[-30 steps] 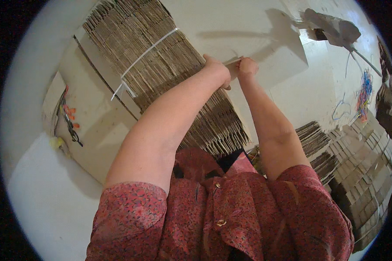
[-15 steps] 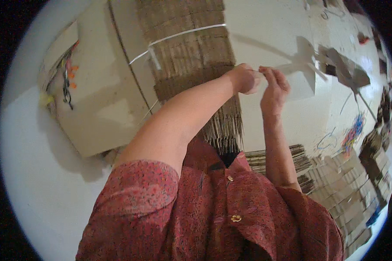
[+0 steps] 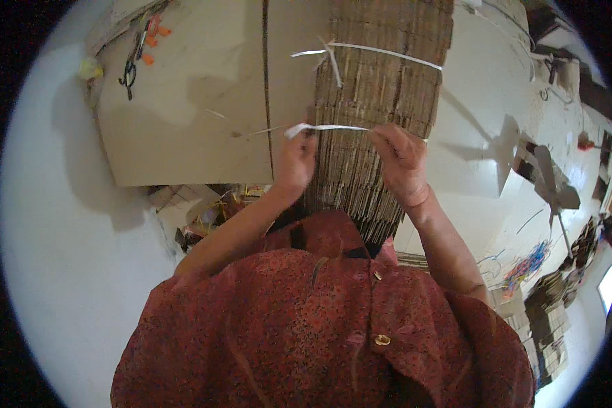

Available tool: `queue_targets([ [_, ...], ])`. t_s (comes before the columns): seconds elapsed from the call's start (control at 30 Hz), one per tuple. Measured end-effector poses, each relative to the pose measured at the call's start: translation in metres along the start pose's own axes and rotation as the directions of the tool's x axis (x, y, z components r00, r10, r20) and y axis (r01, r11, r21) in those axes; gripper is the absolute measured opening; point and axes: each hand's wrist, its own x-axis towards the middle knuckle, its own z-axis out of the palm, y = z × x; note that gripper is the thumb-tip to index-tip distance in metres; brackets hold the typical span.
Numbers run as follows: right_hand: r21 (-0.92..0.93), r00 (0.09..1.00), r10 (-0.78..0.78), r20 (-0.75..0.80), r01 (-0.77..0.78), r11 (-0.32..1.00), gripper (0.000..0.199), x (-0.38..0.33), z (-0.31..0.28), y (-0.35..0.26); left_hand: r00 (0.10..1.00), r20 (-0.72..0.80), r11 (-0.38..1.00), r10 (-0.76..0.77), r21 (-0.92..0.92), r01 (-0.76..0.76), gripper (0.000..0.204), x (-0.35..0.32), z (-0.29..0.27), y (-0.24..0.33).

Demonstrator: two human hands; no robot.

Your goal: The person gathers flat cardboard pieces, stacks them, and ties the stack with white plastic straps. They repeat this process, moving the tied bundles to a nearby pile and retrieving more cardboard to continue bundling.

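Over the cardboard stack (image 3: 381,81), left hand (image 3: 296,160) and right hand (image 3: 402,155) each pinch the loose white strap (image 3: 330,127); one band (image 3: 381,49) is already tied, this one not.

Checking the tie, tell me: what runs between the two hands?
In the head view, a white strap spans from left hand to right hand, across the cardboard stack.

Scissors (image 3: 128,68) left of cardboard stack (image 3: 381,81)

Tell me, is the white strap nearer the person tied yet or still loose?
Still loose. The near strap is stretched between the left hand and right hand, no knot visible. The far strap on the cardboard stack is knotted.
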Motion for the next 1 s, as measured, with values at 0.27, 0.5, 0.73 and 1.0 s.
queue_targets([
  [0.27,-0.145,0.966,-0.141,0.218,0.175,0.974,0.013,0.010,0.083,0.044,0.996,0.023,0.992,0.089,-0.094,-0.086,0.025,0.005,0.001,0.001],
  [0.5,-0.161,0.912,-0.336,0.236,0.378,0.912,0.011,0.010,0.110,0.057,0.976,0.197,0.974,0.095,-0.220,-0.051,0.027,0.010,-0.005,-0.024],
  [0.73,-0.255,0.900,-0.330,0.286,0.403,0.879,0.013,0.012,0.118,0.058,0.971,0.194,0.986,0.138,0.067,-0.154,0.026,0.014,-0.014,-0.069],
  [1.0,-0.188,0.958,-0.240,0.159,0.268,0.945,0.009,0.007,0.125,0.061,0.865,0.498,0.703,-0.065,0.638,-0.315,0.022,0.056,-0.026,-0.086],
])
